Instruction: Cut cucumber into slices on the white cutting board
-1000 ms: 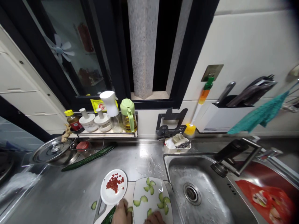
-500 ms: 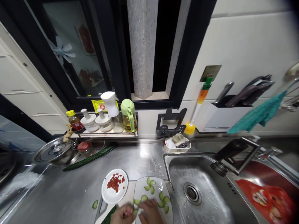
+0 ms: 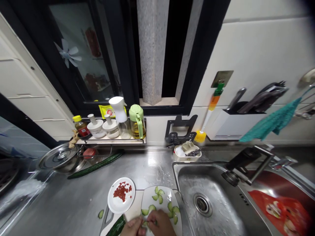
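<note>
At the bottom of the view, my left hand (image 3: 133, 226) and my right hand (image 3: 161, 223) meet over the near part of a white square plate (image 3: 163, 198). Both hands are closed in a pinch, with a small green cucumber slice (image 3: 145, 224) between their fingertips, partly hidden. More cucumber slices (image 3: 152, 207) lie in small groups on the plate. Left of my left hand, a piece of dark green cucumber (image 3: 117, 226) rests on a cutting board (image 3: 134, 209). A round white plate (image 3: 111, 200) with chopped red bits stands beyond it.
A loose cucumber slice (image 3: 100, 214) lies on the steel counter (image 3: 78, 203). Farther back are a whole cucumber (image 3: 95, 165), a lidded pot (image 3: 60, 157) and a rack (image 3: 113, 141) of seasonings. To the right is a sink (image 3: 214, 193) with a red plastic bag (image 3: 283, 209) in its second basin.
My right hand's fingers have curled from a spread pose into a pinch. My left hand has shifted slightly right, and the fingertips of both hands have come closer together.
</note>
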A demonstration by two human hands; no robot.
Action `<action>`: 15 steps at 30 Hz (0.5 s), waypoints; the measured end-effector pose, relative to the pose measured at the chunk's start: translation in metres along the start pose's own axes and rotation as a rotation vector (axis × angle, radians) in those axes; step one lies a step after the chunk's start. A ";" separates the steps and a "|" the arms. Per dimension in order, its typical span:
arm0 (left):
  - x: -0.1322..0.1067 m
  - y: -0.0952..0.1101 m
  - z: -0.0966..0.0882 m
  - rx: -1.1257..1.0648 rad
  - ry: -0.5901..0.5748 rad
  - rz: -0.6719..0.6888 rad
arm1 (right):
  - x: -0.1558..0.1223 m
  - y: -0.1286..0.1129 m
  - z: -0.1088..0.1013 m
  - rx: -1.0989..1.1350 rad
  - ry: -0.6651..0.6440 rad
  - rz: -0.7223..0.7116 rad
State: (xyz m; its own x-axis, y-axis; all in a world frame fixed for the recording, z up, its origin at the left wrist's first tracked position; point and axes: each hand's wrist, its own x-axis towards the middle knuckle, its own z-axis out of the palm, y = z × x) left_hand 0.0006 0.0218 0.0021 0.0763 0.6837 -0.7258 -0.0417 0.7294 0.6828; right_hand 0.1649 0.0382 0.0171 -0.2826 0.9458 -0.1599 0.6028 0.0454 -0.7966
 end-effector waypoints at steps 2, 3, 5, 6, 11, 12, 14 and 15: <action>-0.001 0.003 0.004 -0.168 -0.081 -0.030 | 0.000 0.003 0.005 -0.028 0.013 0.016; -0.001 0.005 0.006 -0.244 -0.118 -0.035 | 0.000 0.005 0.007 -0.046 0.016 0.029; -0.001 0.008 0.007 -0.339 -0.106 -0.042 | 0.000 0.009 0.011 -0.080 0.015 0.048; 0.000 0.008 0.007 -0.380 -0.090 -0.049 | 0.000 0.010 0.012 -0.079 0.011 0.044; 0.012 0.006 0.005 -0.372 -0.060 -0.006 | 0.002 0.019 0.013 0.037 -0.004 0.094; 0.015 0.006 0.005 -0.303 -0.061 0.031 | 0.004 0.021 0.014 0.067 -0.008 0.117; 0.019 0.007 0.006 -0.156 -0.043 0.114 | 0.008 0.024 0.018 0.108 0.005 0.171; 0.021 0.008 0.006 -0.095 -0.024 0.154 | 0.010 0.026 0.020 0.116 0.021 0.200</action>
State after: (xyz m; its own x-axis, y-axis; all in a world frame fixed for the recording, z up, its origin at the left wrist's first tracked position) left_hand 0.0075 0.0419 -0.0066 0.0857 0.7875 -0.6103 -0.1488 0.6158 0.7737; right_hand 0.1625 0.0427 -0.0165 -0.1493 0.9389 -0.3100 0.5555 -0.1797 -0.8119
